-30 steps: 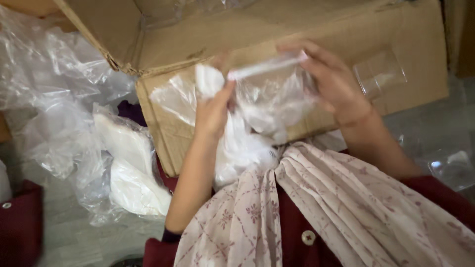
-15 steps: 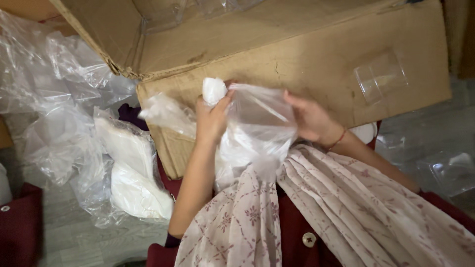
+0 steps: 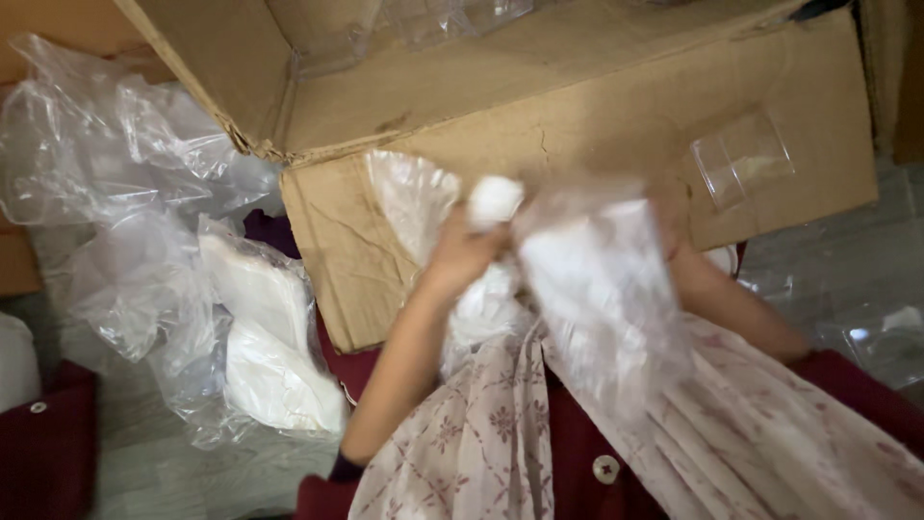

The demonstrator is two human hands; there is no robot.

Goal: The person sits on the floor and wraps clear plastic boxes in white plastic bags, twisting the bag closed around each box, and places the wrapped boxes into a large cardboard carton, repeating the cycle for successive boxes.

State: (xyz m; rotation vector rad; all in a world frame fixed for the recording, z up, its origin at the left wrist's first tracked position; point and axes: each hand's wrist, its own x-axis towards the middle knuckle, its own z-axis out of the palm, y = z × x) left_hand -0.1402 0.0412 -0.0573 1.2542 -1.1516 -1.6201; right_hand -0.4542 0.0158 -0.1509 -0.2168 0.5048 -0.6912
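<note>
My left hand [image 3: 464,252] grips a small white bundle [image 3: 494,200], which sticks up above its fingers. A clear plastic bag [image 3: 597,289] hangs in front of me, blurred, and my right hand [image 3: 674,231] holds its far side, mostly hidden behind the plastic. Both hands are raised in front of a large brown cardboard box [image 3: 577,96]. A patterned white cloth [image 3: 500,443] drapes over my dark red garment [image 3: 577,453] below.
Crumpled clear plastic bags [image 3: 125,173] lie at the left, with a bag of white items [image 3: 269,356] beside the box. More dark red cloth [image 3: 48,443] sits at the lower left. Clear plastic [image 3: 866,327] lies on the grey floor at the right.
The clear bag has swung lower and to the right, blurring as it moves. My left hand keeps the white bundle raised, and my right hand has slipped behind the plastic.
</note>
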